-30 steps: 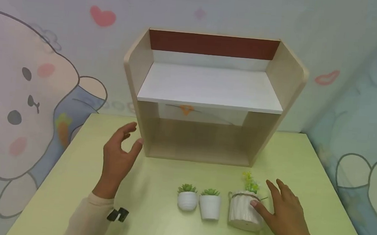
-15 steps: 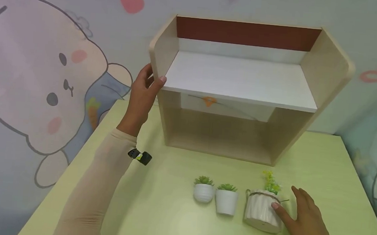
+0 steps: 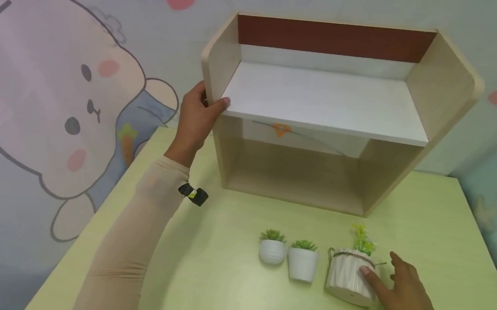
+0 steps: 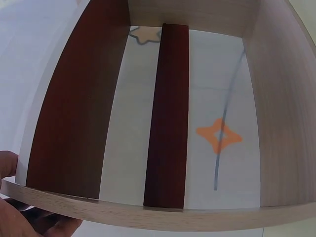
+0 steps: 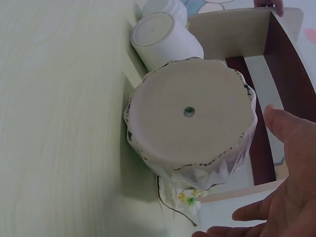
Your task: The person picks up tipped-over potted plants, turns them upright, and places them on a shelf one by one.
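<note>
My left hand (image 3: 198, 117) grips the left side panel of a small wooden shelf (image 3: 291, 170), thumb at the front of its white board and fingers round the outer side. In the left wrist view the fingers wrap the panel's edge (image 4: 163, 217). My right hand (image 3: 410, 296) is spread beside a ribbed white flowerpot (image 3: 350, 277), which lies on its side with yellow flowers (image 3: 362, 239) toward the shelf. In the right wrist view a gap shows between the thumb and the pot, whose base with a drain hole faces the camera.
Two small white pots with green succulents, a round one (image 3: 272, 252) and a tapered one (image 3: 302, 265), lie left of the flowerpot. All stand before the shelf on a pale green table (image 3: 221, 279). A cartoon-printed wall (image 3: 83, 88) rises behind.
My left hand has moved up from beside the shelf and taken hold of its left side panel. My right hand has stayed by the flowerpot. The head view has shifted.
</note>
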A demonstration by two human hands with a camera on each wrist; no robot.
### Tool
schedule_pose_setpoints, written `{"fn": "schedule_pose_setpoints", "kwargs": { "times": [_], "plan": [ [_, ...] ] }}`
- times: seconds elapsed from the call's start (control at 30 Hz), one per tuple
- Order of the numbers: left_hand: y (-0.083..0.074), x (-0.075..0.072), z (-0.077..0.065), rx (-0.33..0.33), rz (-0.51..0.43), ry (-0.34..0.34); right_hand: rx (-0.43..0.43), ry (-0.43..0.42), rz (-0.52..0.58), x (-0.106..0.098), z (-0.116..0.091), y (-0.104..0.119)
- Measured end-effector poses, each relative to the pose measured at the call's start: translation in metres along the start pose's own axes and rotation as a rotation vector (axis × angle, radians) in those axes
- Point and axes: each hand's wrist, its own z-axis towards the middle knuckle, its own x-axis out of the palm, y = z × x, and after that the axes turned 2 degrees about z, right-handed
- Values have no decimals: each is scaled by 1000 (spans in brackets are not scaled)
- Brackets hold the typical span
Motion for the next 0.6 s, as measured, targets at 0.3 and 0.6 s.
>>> {"fn": "schedule_pose_setpoints", "kwargs": {
  "times": [0.3,0.6],
  "plan": [
    [-3,-7,-6,-8,-32,-2,22,66,5,6,-5,5],
    [-9,-10,-6,-2,-59,3,15,47,-32,10,-5,15]
  ]
}}
